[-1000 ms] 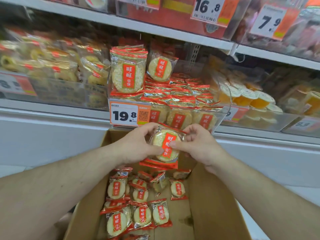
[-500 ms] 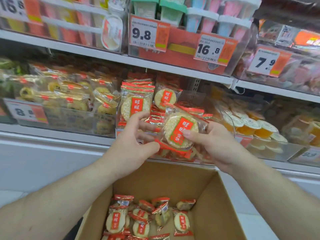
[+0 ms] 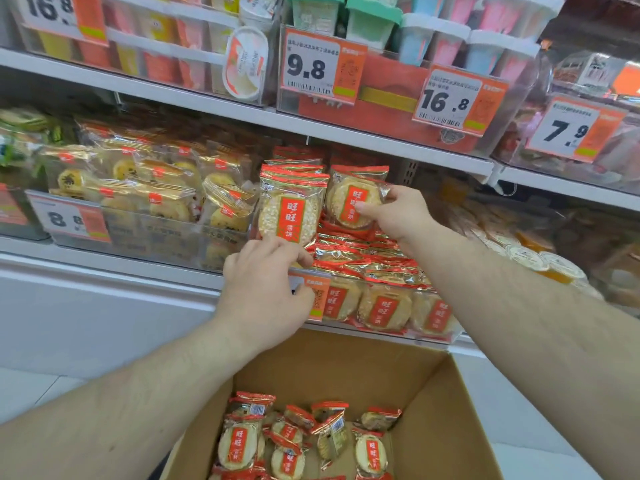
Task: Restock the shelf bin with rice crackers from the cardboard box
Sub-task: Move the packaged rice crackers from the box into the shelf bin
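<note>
A clear shelf bin (image 3: 433,336) holds many rice cracker packs with red labels, some flat, some upright at the back. My right hand (image 3: 394,211) pinches one upright rice cracker pack (image 3: 351,202) by its right edge, deep in the bin. My left hand (image 3: 268,285) is at the bin's front left, its curled fingertips pinching the bottom edge of a tall upright stack of packs (image 3: 289,211). Below, an open cardboard box (image 3: 446,427) holds several loose cracker packs (image 3: 298,441) on its floor.
A neighbouring clear bin of yellow pastry packs (image 3: 156,188) stands to the left, jelly cups (image 3: 540,263) to the right. An upper shelf (image 3: 381,143) with price tags and more bins overhangs the cracker bin closely. White shelf base and floor lie below.
Both hands lifted a cracker pack from above the box up into the bin. My right hand now holds it against the back; my left hand let go and dropped to the upright stack's bottom.
</note>
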